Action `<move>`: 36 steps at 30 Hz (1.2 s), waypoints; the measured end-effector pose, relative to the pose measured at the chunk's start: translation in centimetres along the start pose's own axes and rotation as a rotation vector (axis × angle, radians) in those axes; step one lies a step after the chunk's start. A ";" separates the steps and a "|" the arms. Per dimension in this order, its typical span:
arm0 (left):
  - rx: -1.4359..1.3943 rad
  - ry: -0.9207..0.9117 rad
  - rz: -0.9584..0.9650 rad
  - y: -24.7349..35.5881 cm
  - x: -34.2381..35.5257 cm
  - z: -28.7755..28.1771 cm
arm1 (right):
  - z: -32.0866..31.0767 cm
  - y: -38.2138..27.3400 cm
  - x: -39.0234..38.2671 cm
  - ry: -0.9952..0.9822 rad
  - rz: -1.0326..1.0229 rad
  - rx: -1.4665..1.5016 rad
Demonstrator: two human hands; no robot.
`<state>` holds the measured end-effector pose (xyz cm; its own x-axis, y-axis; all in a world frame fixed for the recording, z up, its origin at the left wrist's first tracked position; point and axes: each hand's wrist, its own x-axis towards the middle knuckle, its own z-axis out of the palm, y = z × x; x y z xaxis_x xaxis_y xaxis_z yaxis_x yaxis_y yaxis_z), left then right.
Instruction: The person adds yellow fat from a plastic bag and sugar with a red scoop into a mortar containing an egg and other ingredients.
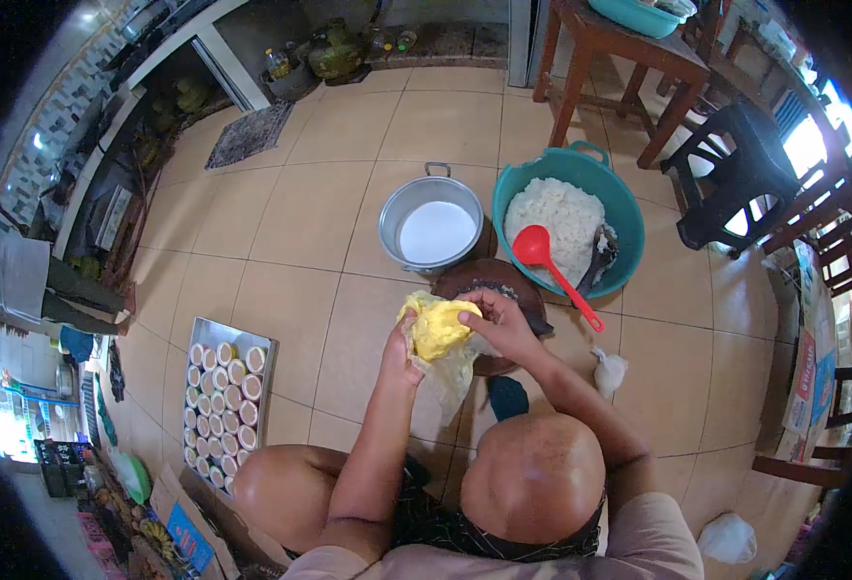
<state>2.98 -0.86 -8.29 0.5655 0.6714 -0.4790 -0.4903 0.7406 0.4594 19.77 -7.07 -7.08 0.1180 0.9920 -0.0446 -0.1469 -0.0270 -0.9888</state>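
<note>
My left hand [404,353] grips a soft yellow mass [437,331] in an opened clear plastic bag [447,387], which hangs below it. My right hand [493,319] holds the same mass from the right, thumb pressed on it. Beneath them is a brown round board or shallow bowl [479,275] with a dark object on it, partly hidden. Just beyond stands a metal pot [429,256] with white liquid [437,232]. To its right, a teal basin [629,222] holds white rice [556,203], a red ladle [532,245] and a dark spoon [600,256].
A metal tray [262,350] of several round cups lies at my lower left, a white bag [609,372] to my right. A dark stool [725,174] and wooden table [619,43] stand back right, a mat [250,133] back left. Another person's legs [78,300] show at far left.
</note>
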 end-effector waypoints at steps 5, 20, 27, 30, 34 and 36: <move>-0.193 -0.213 -0.159 1.4 -1.1 1.2 | -1.7 -1.4 0.0 -0.093 0.031 0.007; -0.047 -0.171 -0.140 0.6 -1.0 -0.1 | -0.2 -7.0 -2.7 -0.158 -0.465 -1.250; 0.002 -0.132 -0.120 0.1 -0.9 -0.2 | 0.0 -4.3 -3.1 -0.121 -0.510 -1.453; 0.037 -0.132 -0.141 0.2 -0.8 -0.8 | 0.0 -3.7 -3.0 -0.126 -0.528 -1.463; 0.098 -0.134 -0.151 -0.4 -0.7 -1.4 | -0.3 -3.4 -3.0 -0.174 -0.494 -1.497; 0.094 -0.131 -0.166 -0.5 -0.6 -1.6 | -0.4 -3.0 -3.0 -0.164 -0.525 -1.542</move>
<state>1.79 -1.63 -9.42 0.7172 0.5274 -0.4555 -0.3234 0.8309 0.4528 20.22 -10.05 -3.99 -0.2786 0.9305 0.2380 0.9471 0.3072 -0.0924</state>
